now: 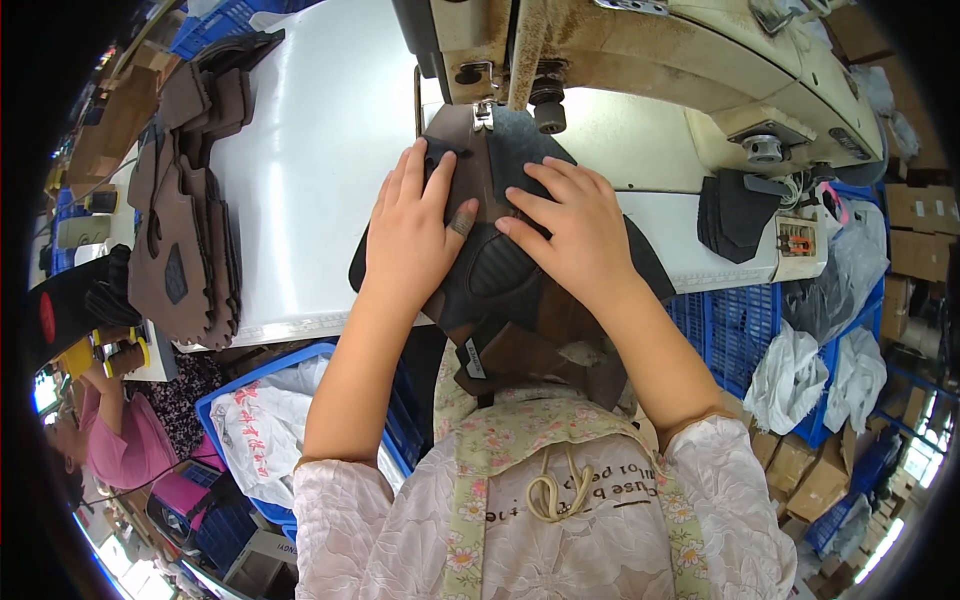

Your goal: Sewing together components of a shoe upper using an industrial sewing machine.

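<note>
Two hands, left (412, 222) and right (582, 232), are resting on a dark fabric piece (502, 266) at a sewing machine (690, 50).
Both are lying palm-down, fingers loosely apart, clasping nothing; the piece is sitting beneath them on the worktop (290, 180), its far end meeting the metal foot (483, 118). Uneven pressing could be twisting it there, and its near end, overhanging the worktop, could be dragging it off line.

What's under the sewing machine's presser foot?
The far end of the brown-and-dark workpiece, with the left hand and right hand resting on it. The machine bed directly below is covered by the workpiece; the spot beneath the presser foot can't be seen.
</note>
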The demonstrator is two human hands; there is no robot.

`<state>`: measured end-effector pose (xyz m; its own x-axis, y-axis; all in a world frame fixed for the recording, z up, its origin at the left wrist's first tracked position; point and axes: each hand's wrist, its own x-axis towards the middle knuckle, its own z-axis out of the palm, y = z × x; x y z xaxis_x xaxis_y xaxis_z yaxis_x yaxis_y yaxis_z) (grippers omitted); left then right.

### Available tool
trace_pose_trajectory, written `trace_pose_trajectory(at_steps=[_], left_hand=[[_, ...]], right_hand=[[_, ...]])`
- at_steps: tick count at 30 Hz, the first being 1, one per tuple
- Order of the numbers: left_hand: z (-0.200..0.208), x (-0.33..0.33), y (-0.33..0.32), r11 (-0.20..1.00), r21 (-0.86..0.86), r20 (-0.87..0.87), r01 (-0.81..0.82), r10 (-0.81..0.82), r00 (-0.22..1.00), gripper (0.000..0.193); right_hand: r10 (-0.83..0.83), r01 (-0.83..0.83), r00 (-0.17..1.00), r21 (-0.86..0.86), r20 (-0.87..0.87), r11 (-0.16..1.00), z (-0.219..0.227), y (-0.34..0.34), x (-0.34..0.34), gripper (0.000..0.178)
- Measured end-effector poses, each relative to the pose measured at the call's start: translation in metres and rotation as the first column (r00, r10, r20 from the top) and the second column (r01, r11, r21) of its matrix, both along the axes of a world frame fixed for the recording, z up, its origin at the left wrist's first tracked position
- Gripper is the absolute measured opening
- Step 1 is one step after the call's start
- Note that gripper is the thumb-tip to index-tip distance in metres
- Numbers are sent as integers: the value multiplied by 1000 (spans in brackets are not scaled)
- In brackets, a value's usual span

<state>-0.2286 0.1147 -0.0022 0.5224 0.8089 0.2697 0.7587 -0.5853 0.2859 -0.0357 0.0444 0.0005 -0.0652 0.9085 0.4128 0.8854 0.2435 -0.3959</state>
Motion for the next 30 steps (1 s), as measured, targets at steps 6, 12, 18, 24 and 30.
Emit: trace_pose_trajectory(at_steps=[6, 12, 18, 24, 30], left_hand=[[0, 4, 10, 1000, 14, 8, -20, 20, 1000, 52], [1, 5, 12, 996, 65, -80, -68, 73, 994, 49], [-4, 5, 15, 994, 89, -90, -65, 73, 993, 49], [-4, 7, 15, 994, 89, -59, -58, 63, 996, 48], [-6, 8, 23, 997, 64, -12, -37, 37, 999, 48]], right_hand=[[-6, 4, 1000, 68, 24, 998, 2, 11, 1, 30], [15, -15, 999, 0, -44, 1000, 6, 13, 1, 26], [21, -21, 1000, 30, -12, 999, 3, 11, 2, 24], [29, -29, 999, 0, -43, 1000, -1, 13, 4, 23], [17, -15, 999, 48, -44, 999, -8, 19, 6, 23]])
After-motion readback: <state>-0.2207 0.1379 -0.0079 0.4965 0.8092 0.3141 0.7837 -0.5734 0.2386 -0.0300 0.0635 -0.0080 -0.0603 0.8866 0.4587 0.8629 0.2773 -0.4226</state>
